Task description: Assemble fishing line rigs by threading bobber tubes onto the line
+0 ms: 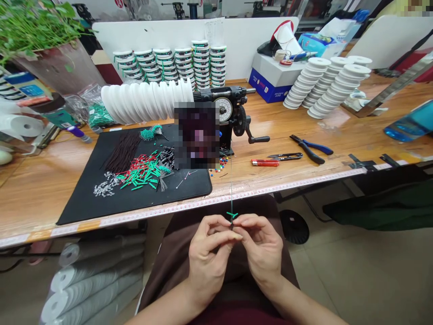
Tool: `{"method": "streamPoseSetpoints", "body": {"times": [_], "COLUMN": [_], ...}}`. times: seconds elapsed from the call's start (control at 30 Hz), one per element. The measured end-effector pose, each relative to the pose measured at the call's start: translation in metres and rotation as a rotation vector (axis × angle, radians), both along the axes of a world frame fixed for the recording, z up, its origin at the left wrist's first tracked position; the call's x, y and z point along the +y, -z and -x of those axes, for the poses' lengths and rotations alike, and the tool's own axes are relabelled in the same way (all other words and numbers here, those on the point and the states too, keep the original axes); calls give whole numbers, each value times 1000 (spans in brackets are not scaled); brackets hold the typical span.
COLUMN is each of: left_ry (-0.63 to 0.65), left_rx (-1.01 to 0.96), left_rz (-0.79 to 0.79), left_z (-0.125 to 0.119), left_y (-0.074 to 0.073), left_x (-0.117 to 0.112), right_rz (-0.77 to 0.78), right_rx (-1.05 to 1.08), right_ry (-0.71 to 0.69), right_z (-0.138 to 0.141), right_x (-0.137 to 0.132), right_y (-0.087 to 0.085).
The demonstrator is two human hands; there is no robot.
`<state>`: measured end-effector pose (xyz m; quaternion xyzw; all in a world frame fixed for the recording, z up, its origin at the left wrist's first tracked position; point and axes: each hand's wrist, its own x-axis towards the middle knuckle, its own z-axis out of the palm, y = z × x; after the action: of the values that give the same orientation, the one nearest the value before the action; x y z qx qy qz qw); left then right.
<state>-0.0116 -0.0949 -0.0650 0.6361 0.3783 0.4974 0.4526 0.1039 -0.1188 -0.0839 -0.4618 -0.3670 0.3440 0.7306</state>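
Left hand (210, 254), right hand (264, 249) apparently pinch thin line (231, 198); green piece (232, 215) just beyond.

A thin, straight line (232, 194) stretches away from the fingertips of the left hand (209, 257) and right hand (265, 253), which pinch its near end; short bright-green bits (232, 215) sit crosswise there, above a tiny dark piece (232, 224)

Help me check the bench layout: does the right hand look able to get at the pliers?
Likely yes: the pliers lie uncovered with nothing visibly in between, though the right hand is busy at the green piece.
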Motion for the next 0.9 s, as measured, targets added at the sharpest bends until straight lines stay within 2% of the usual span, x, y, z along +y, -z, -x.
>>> {"method": "streamPoseSetpoints", "body": {"times": [0.2, 0.3, 0.37, 0.47, 0.53, 0.7, 0.9], "left_ry": [35, 41, 53, 78, 94, 89, 103], "left_rx": [-36, -105, -156, -189, -178, -36, 175], "left_rz": [174, 318, 403, 448, 423, 279, 7], "left_z": [4, 6, 8, 11, 14, 22, 30], "left_y": [-4, -7, -7, -8, -9, -14, -18], "left_x": [-1, 1, 2, 3, 4, 8, 21], "right_rz": [23, 80, 147, 217, 238, 287, 366], "right_rx": [-65, -183, -282, -290, -198, 14, -32], "right_ry": [-99, -125, -223, -485, -598, -712, -726], "right_z": [-10, -23, -32, -38, -38, -33, -35], "right_x": [-3, 4, 12, 23, 27, 33, 45], "right_y": [-6, -13, -18, -25, -29, -30, -34]}}
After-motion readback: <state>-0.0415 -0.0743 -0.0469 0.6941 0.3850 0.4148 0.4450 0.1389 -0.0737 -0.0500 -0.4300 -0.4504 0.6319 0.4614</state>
